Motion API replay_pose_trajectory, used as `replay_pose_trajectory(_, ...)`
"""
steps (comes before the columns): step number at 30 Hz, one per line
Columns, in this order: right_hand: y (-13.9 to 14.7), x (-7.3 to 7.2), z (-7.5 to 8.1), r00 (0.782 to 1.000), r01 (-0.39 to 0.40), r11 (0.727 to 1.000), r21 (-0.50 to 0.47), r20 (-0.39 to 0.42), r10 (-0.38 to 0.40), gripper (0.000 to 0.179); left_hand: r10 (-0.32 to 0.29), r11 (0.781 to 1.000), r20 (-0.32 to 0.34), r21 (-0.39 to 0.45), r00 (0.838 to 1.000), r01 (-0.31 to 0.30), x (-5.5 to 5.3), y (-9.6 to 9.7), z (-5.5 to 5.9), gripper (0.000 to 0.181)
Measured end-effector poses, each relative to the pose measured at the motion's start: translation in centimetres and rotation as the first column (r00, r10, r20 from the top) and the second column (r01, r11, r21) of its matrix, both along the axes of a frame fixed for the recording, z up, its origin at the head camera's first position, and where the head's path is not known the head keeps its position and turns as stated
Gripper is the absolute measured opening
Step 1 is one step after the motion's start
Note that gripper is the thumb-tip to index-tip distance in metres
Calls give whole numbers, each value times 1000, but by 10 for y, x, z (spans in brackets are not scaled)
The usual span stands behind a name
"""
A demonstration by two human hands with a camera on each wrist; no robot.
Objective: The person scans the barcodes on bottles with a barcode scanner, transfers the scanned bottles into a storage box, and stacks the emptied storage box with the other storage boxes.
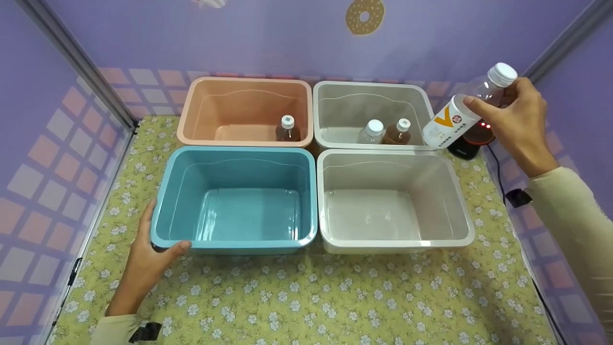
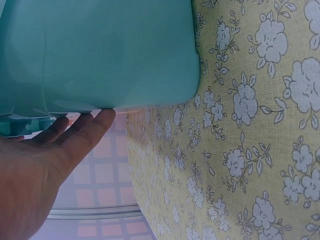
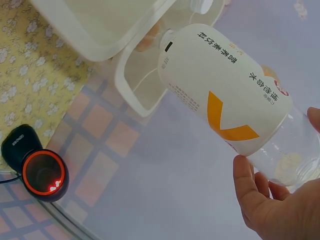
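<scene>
My right hand (image 1: 519, 120) grips a clear bottle (image 1: 455, 120) with a white cap, a white label and an orange V. The bottle is tilted, cap up to the right, its base overlapping the right rim of the rear grey bin (image 1: 421, 90) in the head view. In the right wrist view, thumb and fingers close around its bare clear part. My left hand (image 1: 148, 261) holds the front left corner of a blue bin (image 1: 239, 245), thumb at the front rim. The left wrist view shows its fingertips (image 2: 106, 114) against the bin's outer wall.
A white-capped bottle (image 1: 373, 130) and a brown bottle (image 1: 400, 132) stand in the rear grey bin. Another brown bottle (image 1: 288, 130) is in the orange bin (image 1: 191, 110). A front grey bin (image 1: 397, 243) adjoins the blue one. A black device with a red-lit ring (image 3: 45, 172) sits at right.
</scene>
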State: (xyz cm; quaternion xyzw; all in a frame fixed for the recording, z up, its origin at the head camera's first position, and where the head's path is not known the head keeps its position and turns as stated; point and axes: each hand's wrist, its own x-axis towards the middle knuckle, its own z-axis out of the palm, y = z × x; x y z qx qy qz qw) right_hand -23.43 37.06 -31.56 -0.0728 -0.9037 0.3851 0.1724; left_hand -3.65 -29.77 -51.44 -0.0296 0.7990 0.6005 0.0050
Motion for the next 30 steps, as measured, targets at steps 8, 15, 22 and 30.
replay_pose_trajectory(8, -13, -7, -1, 999, -36, 999, -3, -35, 36, 48, 0, 1000, 3, -23, 1000, 0, 0, 0, 1, 113)
replay_pose_trajectory(15, -29, -14, 2, 996, -84, 996, 8, -27, 84, 53, 6, 1000, -3, 0, 1000, -6, 2, 1, 0, 113)
replay_pose_trajectory(22, -45, -21, 3, 991, -127, 992, 25, -41, 128, 58, 13, 1000, -2, -7, 1000, -13, 3, 2, 0, 115)
replay_pose_trajectory(30, -70, -28, 2, 978, -207, 978, 36, -20, 208, 66, 11, 1000, -4, -7, 1000, -11, 3, 3, 1, 115)
